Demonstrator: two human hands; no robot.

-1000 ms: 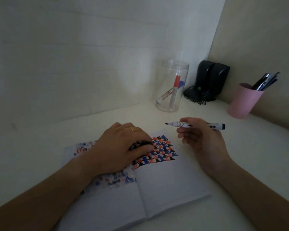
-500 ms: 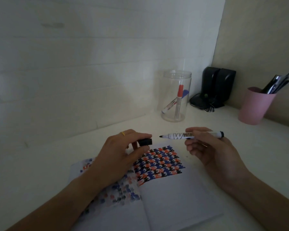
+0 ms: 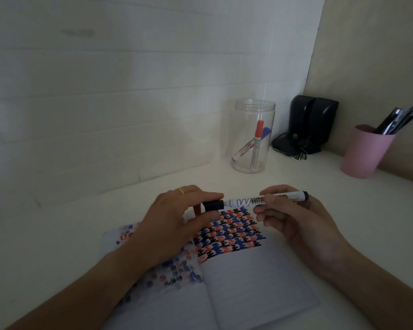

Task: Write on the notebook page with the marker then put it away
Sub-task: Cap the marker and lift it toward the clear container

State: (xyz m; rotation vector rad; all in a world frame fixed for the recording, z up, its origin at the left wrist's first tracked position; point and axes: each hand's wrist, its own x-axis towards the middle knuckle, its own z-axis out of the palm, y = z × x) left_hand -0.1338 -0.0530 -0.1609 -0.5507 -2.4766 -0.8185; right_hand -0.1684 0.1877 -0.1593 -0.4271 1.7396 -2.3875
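With my left hand [image 3: 177,222] pinching the cap [image 3: 214,205] and right hand [image 3: 293,217] gripping the marker [image 3: 267,200], I'd push them together straight until seated.

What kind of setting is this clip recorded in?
Probably a home desk or study corner: an open notebook on a white tabletop, a clear jar with markers, a pink cup of pens, and small black speakers against the wall.

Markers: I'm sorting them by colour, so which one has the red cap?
The red-capped marker stands upright in the clear jar. The blue one leans beside it; the black one is in the right hand.
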